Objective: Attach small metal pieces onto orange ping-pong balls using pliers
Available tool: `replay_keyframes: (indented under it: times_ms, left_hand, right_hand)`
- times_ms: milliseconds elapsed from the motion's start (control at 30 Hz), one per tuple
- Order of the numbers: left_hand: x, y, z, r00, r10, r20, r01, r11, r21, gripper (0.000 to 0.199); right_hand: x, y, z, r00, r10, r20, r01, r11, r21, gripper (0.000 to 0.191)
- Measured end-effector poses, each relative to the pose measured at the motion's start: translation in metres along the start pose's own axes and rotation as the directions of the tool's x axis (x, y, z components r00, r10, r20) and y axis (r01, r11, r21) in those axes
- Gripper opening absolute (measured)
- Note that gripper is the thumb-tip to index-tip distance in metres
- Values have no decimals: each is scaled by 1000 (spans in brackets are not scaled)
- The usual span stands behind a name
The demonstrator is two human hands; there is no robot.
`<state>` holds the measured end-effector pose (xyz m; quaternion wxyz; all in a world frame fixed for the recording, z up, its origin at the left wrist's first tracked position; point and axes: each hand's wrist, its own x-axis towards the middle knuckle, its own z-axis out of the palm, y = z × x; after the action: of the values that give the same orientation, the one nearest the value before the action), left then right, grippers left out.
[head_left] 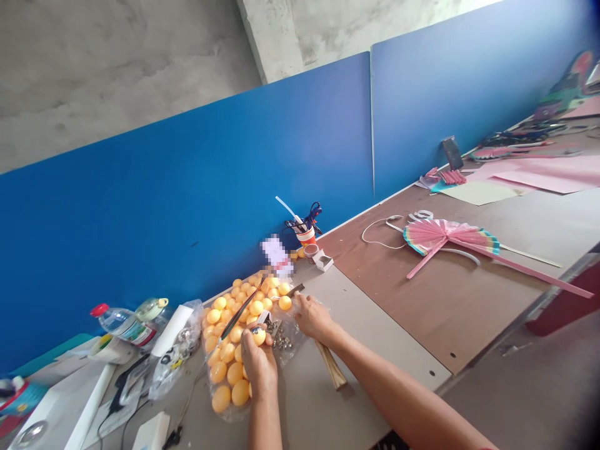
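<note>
An orange ball [258,335] with a shiny metal piece on it is held in my left hand [260,359], whose fingers curl round it. My right hand [313,317] reaches over the table just right of a clear bag of small metal parts [282,337]; its fingertips are pinched near a dark strip [295,290], and what they hold is too small to make out. Many orange balls [227,353] fill a clear plastic bag beside and beyond my left hand. Wooden sticks [332,367] lie under my right wrist.
A red-capped bottle [124,325] and a white roll [172,330] lie left. A cup of tools [306,235] and a small white box [323,260] stand by the blue partition [234,162]. A pink paper fan [445,237] lies right.
</note>
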<state>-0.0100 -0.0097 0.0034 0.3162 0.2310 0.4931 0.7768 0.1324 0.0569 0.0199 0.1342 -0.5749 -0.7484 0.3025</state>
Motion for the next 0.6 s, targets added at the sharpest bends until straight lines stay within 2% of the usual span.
replay_keyframes:
  times_ms: [333,500,600]
  left_hand:
    - [-1,-4,-1,999,0,42,0,1000,6,42]
    - [-5,-1,2,999,3,52,-3,1000,-9,43]
    - [-5,0,2,998,4,58,-4,1000,-7,44]
  right_hand:
    - [-7,-5,-5,1000,-7,-9,6,999,-46,59]
    - [-7,-4,-1,996,-32,-86,24,996,-90,56]
    - [-6,-4,2,989,-63,-133,51,994,-92,45]
